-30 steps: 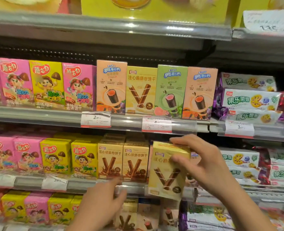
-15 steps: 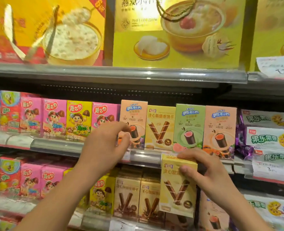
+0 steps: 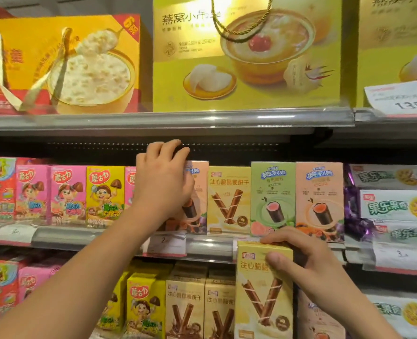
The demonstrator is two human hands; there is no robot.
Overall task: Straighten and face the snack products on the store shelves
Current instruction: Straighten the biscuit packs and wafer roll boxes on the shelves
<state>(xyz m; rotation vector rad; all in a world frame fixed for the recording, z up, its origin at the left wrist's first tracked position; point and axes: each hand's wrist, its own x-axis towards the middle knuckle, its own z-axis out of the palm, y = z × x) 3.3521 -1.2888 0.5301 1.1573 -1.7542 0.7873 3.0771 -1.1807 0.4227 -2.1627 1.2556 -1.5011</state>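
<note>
Our left hand point(image 3: 164, 182) curls over the top of the peach wafer-roll box point(image 3: 197, 196) on the middle shelf point(image 3: 104, 237), with dark open room above the row. Our right hand point(image 3: 307, 263) grips a pale yellow wafer-roll box point(image 3: 263, 297) upright before the shelf rail, just beside brown ones point(image 3: 185, 311); its base is cut off.

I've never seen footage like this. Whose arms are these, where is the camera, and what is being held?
No machine here: a person wears a camera on the head, looking forward and down at store shelves. The left hand reaches up to the middle shelf and grips the top of a peach-coloured wafer roll box. The right hand holds a yellow wafer roll box in front of the lower shelf. Pink and yellow mushroom biscuit boxes stand to the left; big gift boxes sit on top.
</note>
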